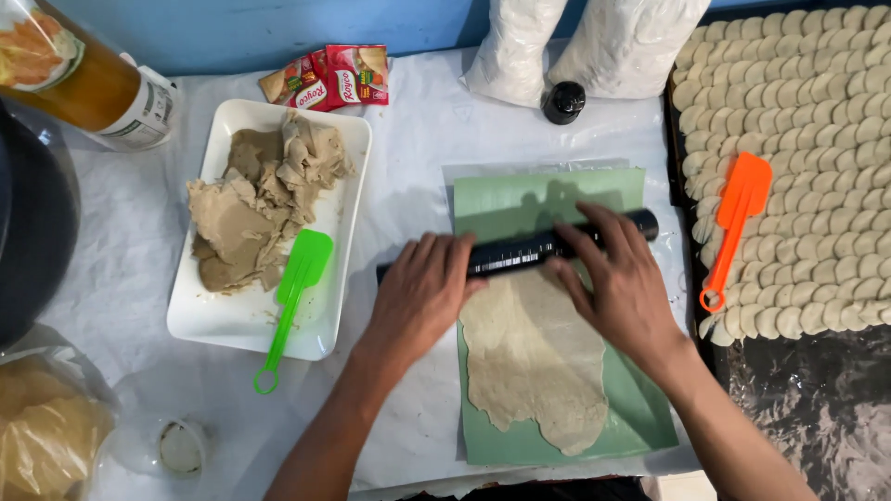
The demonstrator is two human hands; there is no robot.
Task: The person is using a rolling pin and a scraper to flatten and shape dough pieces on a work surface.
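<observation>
**Pale dough sheet under black rolling pin, green mat**

Beige dough sheet (536, 357): flat, thin, ragged at the edges, longer than it is wide. It lies on a green mat (640, 408) in the middle of the white-covered table (408, 139), running from the pin toward the near edge of the mat.

Black rolling pin (520, 250): lies crosswise at the far end of the sheet, slightly slanted, its right end higher in the picture.

Left hand (419, 292): palm down, fingers stretched flat over the left part of the pin, pressing rather than gripping.

Right hand (620, 278): palm down, fingers spread over the right part of the pin, heel resting over the sheet's edge.

Nearby: white tray (246, 320) with a lump of brown dough (255, 199) and a green spatula (295, 292), left of the mat; dark tray of small dough rounds (807, 139) with an orange spatula (735, 223), right of it.
</observation>
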